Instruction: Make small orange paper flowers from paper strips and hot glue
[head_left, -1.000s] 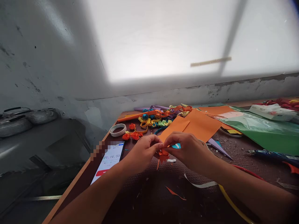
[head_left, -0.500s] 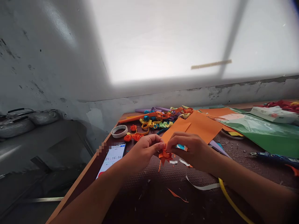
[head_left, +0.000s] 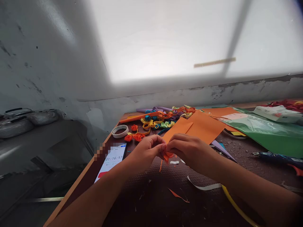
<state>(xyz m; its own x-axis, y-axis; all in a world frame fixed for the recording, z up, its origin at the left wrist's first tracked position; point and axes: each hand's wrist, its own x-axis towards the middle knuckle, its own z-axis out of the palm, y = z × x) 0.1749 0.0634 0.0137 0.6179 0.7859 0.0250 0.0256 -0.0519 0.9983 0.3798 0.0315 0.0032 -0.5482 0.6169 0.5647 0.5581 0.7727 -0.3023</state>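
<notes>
Between my two hands is an orange paper flower [head_left: 168, 156], small and partly hidden by my fingers. My left hand [head_left: 149, 150] pinches it from the left with thumb and forefinger. From the right, the bent fingers of my right hand [head_left: 183, 145] close on the same flower. Just behind my hands lie sheets of orange paper [head_left: 205, 124]. Finished-looking orange-red paper flowers [head_left: 139, 137] rest on the table beyond my left hand, beside a roll of tape [head_left: 120, 131].
A phone showing a running timer [head_left: 112, 160] lies left of my left forearm. Coloured paper strips and flowers [head_left: 163, 118] are heaped at the back. Right are a green sheet [head_left: 272, 138], a tissue pack [head_left: 278, 113] and a dark blue pen-like object [head_left: 276, 157]. Paper scraps [head_left: 178, 195] lie in front.
My right hand's fingers have closed in nearer to my left hand and now cover more of the orange flower. The view has shifted slightly.
</notes>
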